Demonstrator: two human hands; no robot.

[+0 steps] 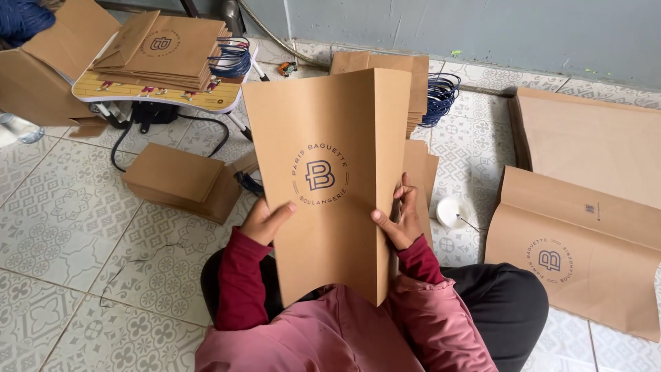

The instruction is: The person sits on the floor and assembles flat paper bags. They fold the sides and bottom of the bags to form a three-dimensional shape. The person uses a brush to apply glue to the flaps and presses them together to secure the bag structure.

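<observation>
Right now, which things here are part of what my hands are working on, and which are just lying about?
In hand:
brown paper sheet, held upright
left hand on its left edge
right hand on its right fold

Lying about:
paper stack on the floor
stack on small table
blue cord handles
flat sheets at right
white round lid

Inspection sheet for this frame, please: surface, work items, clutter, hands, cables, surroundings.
Surface: patterned tile floor; the person sits on it.
Work items: brown paper bag, flat, upright, printed round logo facing the camera.
Clutter: bag stacks on the floor, on a small folding table and behind the held bag; flat paper sheets at right; white round lid-like item.
Hands: left hand and right hand each grip one lower edge of the bag.
Cables: black cable under the table; blue cord bundles.
Surroundings: grey wall.
</observation>
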